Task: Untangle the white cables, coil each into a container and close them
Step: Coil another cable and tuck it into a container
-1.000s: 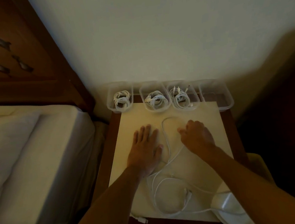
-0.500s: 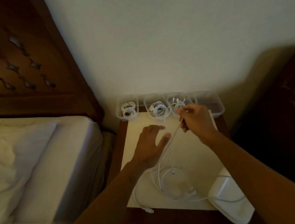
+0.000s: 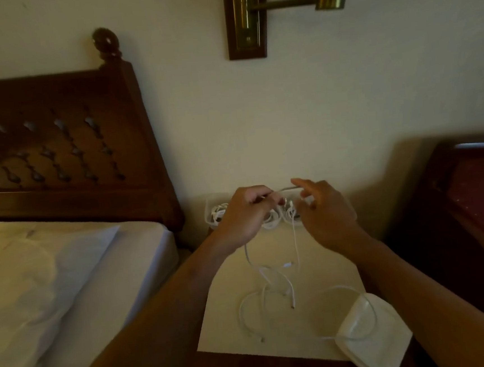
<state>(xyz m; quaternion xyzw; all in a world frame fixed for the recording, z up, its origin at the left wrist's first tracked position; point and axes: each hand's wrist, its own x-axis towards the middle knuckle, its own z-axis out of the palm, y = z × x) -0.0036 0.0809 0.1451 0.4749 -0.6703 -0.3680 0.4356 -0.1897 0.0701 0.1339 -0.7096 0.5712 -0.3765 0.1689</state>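
My left hand (image 3: 246,215) grips the thin white cable (image 3: 283,190) in curled fingers. My right hand (image 3: 325,214) pinches it at the fingertips, above the far clear plastic containers (image 3: 212,212). Slack lies tangled on the cream tabletop (image 3: 224,325). Draw loops evenly, avoiding snags.
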